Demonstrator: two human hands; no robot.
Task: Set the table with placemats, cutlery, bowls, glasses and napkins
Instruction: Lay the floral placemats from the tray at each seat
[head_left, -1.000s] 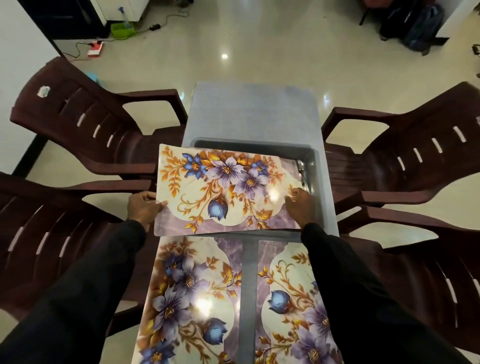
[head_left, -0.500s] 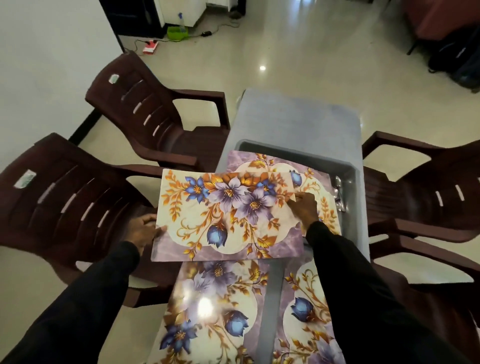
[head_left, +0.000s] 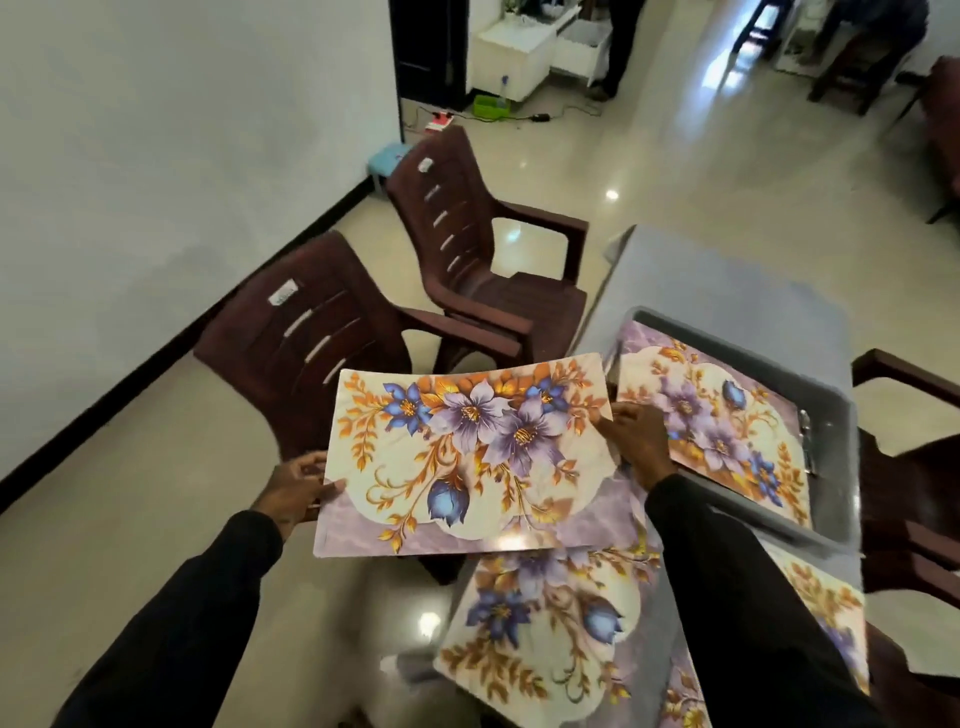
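Purple-flowered glossy rectangular placemat (head_left: 467, 457) pinched at both short edges: left edge in left hand (head_left: 298, 486), right edge in right hand (head_left: 636, 447). Held it level just off grey desk's (head_left: 727, 280) left side, near brown plastic chair (head_left: 322, 364). Found white sticker (head_left: 283, 296) on chairback too blurred to read.

The held placemat (head_left: 467, 457) is gripped at its 9 o'clock edge by the left hand (head_left: 298, 486) and at 3 o'clock by the right hand (head_left: 636, 441), out beyond the table (head_left: 727, 275). At 2 o'clock a second placemat (head_left: 717, 426) is laid in the tray (head_left: 839, 467). At 5 o'clock a third placemat (head_left: 545, 613) is laid on the table.
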